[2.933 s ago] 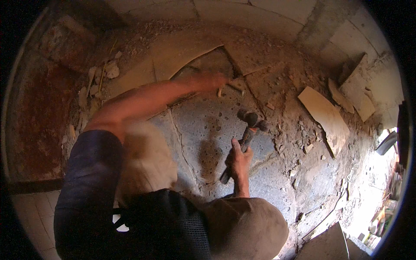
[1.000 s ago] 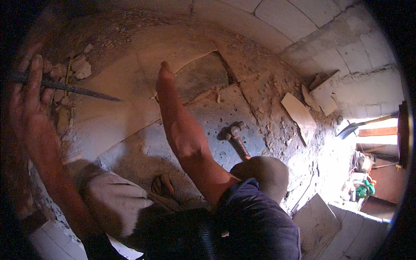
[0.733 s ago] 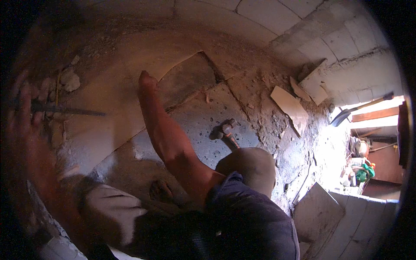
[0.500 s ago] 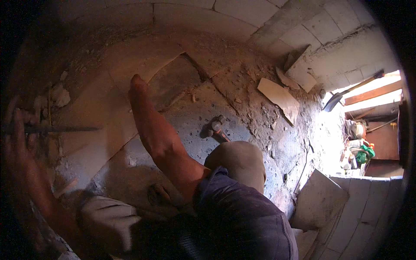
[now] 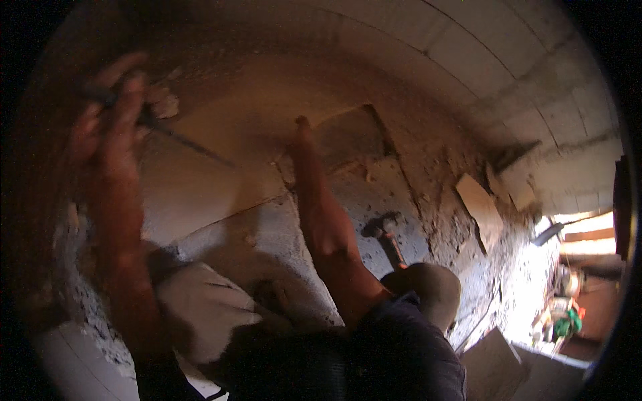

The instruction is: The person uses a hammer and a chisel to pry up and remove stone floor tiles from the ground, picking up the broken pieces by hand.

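The person's two hands are well apart. At ten o'clock the left hand (image 5: 114, 127), blurred, is closed around a dark pointed bar (image 5: 187, 142), its tip slanting toward four o'clock over a large tile (image 5: 200, 200). Near twelve, the right hand (image 5: 301, 132) reaches to the tile's edge; whether it grips cannot be told. A hammer (image 5: 393, 246) lies at four o'clock on the grey floor (image 5: 348, 190).

Pointed rod (image 5: 186, 140) looks like dark matt metal, hammer head (image 5: 392, 221) is dull metal too, tile (image 5: 200, 190) pretty smooth, grey floor (image 5: 351, 195) rough and pitted, trousers (image 5: 204, 304) matt cloth.
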{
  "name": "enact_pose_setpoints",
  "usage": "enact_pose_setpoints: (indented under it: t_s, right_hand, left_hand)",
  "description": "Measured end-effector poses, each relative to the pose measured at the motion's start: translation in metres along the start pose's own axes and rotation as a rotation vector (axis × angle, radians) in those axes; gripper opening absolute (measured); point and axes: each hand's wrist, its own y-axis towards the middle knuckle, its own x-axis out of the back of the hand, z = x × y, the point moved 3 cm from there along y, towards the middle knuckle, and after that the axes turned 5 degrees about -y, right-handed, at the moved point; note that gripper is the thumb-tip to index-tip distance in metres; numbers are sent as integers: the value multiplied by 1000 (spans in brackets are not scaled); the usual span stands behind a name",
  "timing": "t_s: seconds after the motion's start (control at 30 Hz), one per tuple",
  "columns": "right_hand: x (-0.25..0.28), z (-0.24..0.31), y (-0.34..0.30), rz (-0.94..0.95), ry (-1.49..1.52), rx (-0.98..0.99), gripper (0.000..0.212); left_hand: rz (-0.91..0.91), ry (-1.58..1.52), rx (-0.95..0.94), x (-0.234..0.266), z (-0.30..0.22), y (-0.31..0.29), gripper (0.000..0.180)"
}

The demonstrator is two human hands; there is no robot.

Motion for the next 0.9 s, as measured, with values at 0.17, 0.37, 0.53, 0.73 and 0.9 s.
enact_pose_setpoints:
  t_s: [0.17, 0.37, 0.53, 0.73, 0.9]
  right_hand:
    - [16, -19, -23, 23, -117, 16, 26]
    - [52, -19, -32, 54, -292, 88, 24]
    - [29, 24, 22, 104, -404, 231, 23]
    - [21, 60, 105, 116, -580, 363, 22]
    - [67, 64, 132, 116, -673, 431, 20]
  left_hand:
    - [106, -237, 5, -17, 10, -1, 30]
    - [95, -301, -136, -18, 17, -14, 21]
    - [201, -256, 33, 6, 4, -19, 24]
    - [189, -236, -59, -6, 8, -26, 21]
    - [133, -138, -51, -13, 19, -23, 23]
